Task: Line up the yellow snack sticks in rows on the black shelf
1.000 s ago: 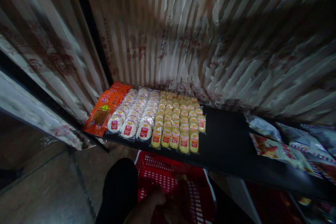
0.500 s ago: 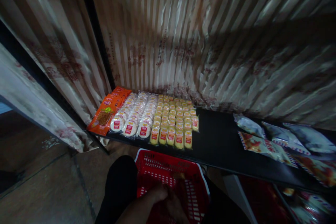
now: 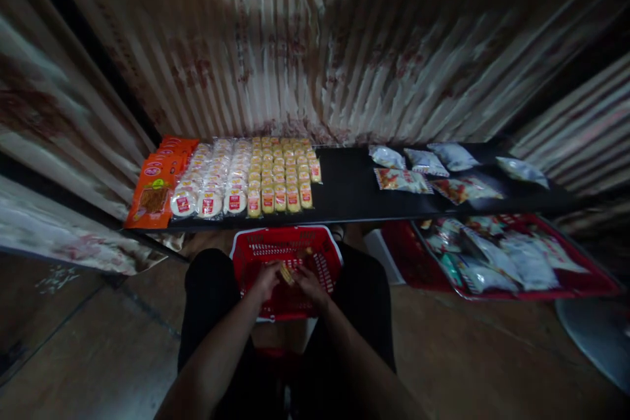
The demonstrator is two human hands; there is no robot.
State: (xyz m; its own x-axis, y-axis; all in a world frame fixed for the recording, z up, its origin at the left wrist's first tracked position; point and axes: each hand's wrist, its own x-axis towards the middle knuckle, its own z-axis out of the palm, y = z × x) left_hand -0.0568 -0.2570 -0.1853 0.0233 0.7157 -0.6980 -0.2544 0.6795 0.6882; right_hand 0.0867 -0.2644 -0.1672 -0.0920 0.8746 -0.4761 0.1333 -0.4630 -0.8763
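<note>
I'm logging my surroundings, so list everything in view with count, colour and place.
shelf: one, black, mid-frame
orange packets: several, orange, shelf's left end
round packs: three columns, white, beside orange packets
oblong packs: many, yellow, beside round packs
shelf bags: about six, white and red, shelf's right
front basket: one, red, bottom centre
small pack: one, yellow, over front basket
blurred item: one, yellowish, at front basket
right basket: one, red, lower right
basket bags: several, whitish, inside it
curtains: count unclear, beige striped, behind
posts: two, dark, left
unclear object: one, grey, right edge
floor: one, brown, below
left hand: one, bare, on small pack
right hand: one, bare, likewise
legs: two, black, flanking front basket
</note>
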